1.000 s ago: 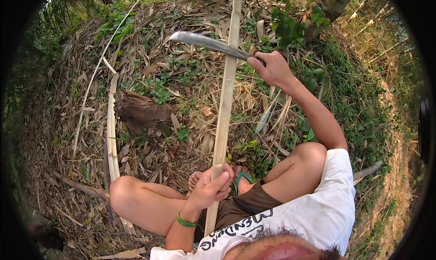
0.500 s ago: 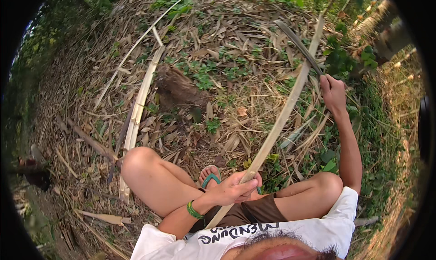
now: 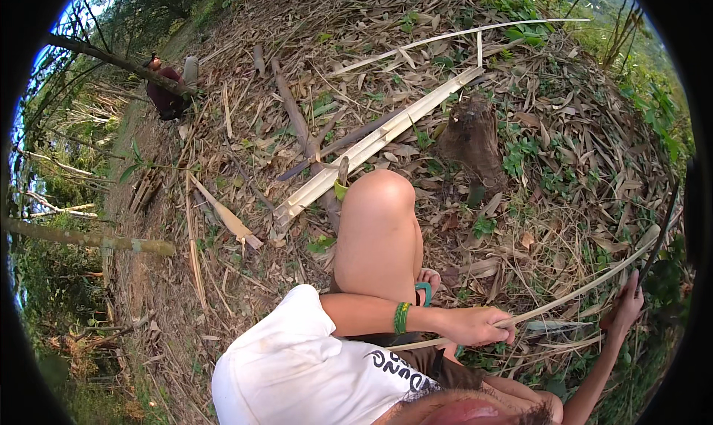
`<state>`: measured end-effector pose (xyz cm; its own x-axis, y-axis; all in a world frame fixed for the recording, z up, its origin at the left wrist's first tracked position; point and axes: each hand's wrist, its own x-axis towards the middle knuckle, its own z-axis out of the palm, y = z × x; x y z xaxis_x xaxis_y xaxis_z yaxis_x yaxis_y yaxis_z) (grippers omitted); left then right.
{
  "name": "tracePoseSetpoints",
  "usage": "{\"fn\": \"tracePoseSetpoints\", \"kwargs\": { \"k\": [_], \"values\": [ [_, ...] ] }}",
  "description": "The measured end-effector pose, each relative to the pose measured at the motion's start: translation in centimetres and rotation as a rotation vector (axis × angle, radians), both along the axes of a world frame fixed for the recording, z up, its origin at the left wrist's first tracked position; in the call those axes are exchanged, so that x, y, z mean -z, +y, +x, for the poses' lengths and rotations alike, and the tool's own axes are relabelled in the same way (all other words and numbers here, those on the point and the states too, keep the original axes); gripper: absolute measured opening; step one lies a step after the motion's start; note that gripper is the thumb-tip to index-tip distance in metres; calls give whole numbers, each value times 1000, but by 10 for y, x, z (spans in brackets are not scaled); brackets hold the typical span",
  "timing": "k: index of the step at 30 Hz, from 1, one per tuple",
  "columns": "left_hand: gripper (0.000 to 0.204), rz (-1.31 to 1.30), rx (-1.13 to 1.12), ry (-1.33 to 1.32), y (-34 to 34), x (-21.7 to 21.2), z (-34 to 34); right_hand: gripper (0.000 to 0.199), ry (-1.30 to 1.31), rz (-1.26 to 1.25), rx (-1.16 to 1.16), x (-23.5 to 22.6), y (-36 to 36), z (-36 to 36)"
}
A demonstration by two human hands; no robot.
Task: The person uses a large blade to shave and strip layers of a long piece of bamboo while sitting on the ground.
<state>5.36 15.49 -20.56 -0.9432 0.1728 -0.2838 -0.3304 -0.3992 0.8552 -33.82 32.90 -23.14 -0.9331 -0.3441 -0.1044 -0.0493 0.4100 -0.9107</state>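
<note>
The left hand [image 3: 479, 325] is closed around the near end of a long bamboo strip [image 3: 587, 285], which bends away to the right across the dry leaves [image 3: 572, 202]. The right hand [image 3: 625, 308], at the right edge, grips a dark blade [image 3: 659, 239] by its handle, next to the strip. A green wristband [image 3: 402, 317] sits on the left wrist. A bent knee [image 3: 379, 195] rises in the middle. Beyond it lie split bamboo [image 3: 386, 139] and a stump [image 3: 471, 135]. Far left, another person [image 3: 165, 91] crouches.

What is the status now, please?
Left hand grips bamboo strip. Right hand holds strip and blade. Tree stump beyond the knee, apart.
</note>
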Motion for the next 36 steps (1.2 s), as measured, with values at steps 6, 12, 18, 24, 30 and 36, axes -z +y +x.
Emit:
{"fn": "tracePoseSetpoints", "kwargs": {
  "k": [6, 12, 18, 24, 30, 36],
  "values": [
    [27, 218, 18, -71, 4, 8, 1, 30, -175, -256, -100, -19, -38, 67],
    [35, 449, 107, -127, -6, 5, -17, 17, -204, -472, 16, -33, -33, 61],
    [53, 350, 22, -13, -19, -3, -26, 27, -183, -474, -58, -76, -71, 65],
    [58, 219, -138, 125, -30, -19, -77, 26, -116, -479, -56, -115, -66, 72],
    [43, 44, -356, 59, -45, -53, -112, 25, -67, -487, -81, -114, -83, 88],
    [28, -339, -562, 134, -47, -44, -138, 23, 81, -435, -42, -91, -91, 85]
  ]
}}
